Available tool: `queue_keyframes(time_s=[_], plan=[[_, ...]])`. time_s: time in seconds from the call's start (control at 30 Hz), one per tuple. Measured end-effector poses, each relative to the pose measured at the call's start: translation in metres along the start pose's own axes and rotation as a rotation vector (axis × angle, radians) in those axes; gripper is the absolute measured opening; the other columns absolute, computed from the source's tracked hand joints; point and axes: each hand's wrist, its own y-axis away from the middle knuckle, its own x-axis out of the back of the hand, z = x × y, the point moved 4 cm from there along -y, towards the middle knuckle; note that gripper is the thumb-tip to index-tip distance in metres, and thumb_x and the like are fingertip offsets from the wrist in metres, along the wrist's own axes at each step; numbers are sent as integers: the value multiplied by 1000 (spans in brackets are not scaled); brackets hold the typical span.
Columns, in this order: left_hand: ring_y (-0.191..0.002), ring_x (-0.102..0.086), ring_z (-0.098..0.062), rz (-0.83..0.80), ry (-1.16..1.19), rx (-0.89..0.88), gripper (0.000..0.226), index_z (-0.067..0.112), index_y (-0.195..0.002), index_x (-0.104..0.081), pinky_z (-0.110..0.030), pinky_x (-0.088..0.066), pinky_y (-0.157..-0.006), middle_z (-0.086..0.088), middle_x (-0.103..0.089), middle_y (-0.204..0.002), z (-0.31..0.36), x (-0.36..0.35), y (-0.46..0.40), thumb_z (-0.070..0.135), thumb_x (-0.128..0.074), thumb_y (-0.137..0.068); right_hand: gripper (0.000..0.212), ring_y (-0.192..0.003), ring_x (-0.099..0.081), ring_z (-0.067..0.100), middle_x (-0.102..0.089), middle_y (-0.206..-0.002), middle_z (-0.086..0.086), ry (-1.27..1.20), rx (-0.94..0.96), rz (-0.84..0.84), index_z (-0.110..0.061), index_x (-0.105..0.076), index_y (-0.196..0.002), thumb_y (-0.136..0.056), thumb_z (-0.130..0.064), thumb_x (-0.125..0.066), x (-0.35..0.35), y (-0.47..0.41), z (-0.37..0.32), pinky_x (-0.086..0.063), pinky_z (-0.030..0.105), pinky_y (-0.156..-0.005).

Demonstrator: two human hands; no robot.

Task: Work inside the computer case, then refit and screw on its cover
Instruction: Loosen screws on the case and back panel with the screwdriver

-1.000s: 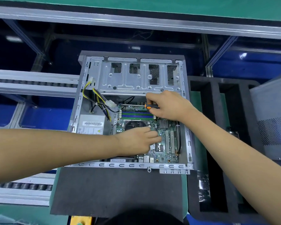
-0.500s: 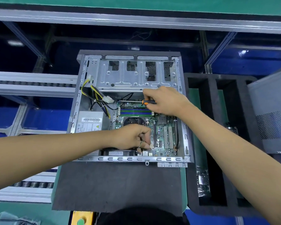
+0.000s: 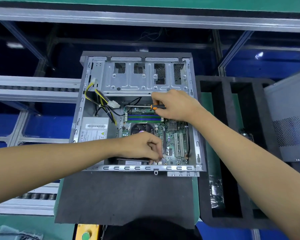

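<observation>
Broadly, one open computer case (image 3: 139,111) lies flat on a dark foam pad (image 3: 123,196) on the surface, its open side facing up and its long axis running away from the person. One grey cover (image 3: 289,115), with a perforated vent patch, stands apart at the right edge of view beyond a black foam tray (image 3: 232,153); it is not yet refitted, so the right arm is the nearer one to it.

Inside the case, one motherboard (image 3: 173,142) fills the near right part, one power supply (image 3: 93,130) the near left, and one drive cage (image 3: 144,77) the far end. One cooler fan (image 3: 142,127) sits between the two hands, just nearer than the bank of memory slots (image 3: 144,117), whose long axis runs left to right.

The right hand (image 3: 175,106) grips one screwdriver (image 3: 152,106) by its orange-and-black handle; the shaft lies parallel to the slots and points left, tip well away from any screw. The left hand (image 3: 142,148) has its fingers curled down at the board's near edge, seemingly pinching a small white connector (image 3: 164,155), though the grip is partly hidden. The work inside looks unfinished.
</observation>
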Motion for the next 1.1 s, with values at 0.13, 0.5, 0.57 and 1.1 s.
queue_keyframes(time_s=[0.13, 0.5, 0.57, 1.1], plan=[[-58, -57, -16, 41, -91, -3, 35, 16, -92, -55, -32, -47, -60, 0, -67, -70, -1, -5, -3, 20, -87, -79, 14, -61, -52, 21, -52, -64, -2, 1, -2, -1, -25, -47, -92, -89, -35, -57, 0, 0, 0, -33, 31, -51], [-58, -70, -4, 131, -395, -156, 26, 22, -87, -55, -15, -47, -53, 9, -74, -76, 13, -7, 7, 32, -79, -89, 14, -63, -53, 24, -52, -64, -1, 11, -1, -13, -26, -45, -92, -89, -35, -57, -1, -1, 0, -40, 34, -53], [-56, -69, -3, 160, -423, -144, 30, 23, -80, -55, -17, -47, -51, 8, -73, -70, 13, -7, 7, 36, -82, -85, 14, -63, -53, 24, -52, -65, 0, 10, 0, -13, -25, -46, -92, -89, -34, -57, -1, -2, 0, -40, 34, -53], [-70, -54, -26, 25, -1262, 182, 5, 17, -85, -64, -38, -51, -63, -1, -54, -81, 49, -29, -41, 19, -66, -89, 13, -63, -52, 23, -50, -63, -3, -4, -3, 0, -28, -44, -88, -87, -33, -56, 0, 1, -1, -35, 31, -50]])
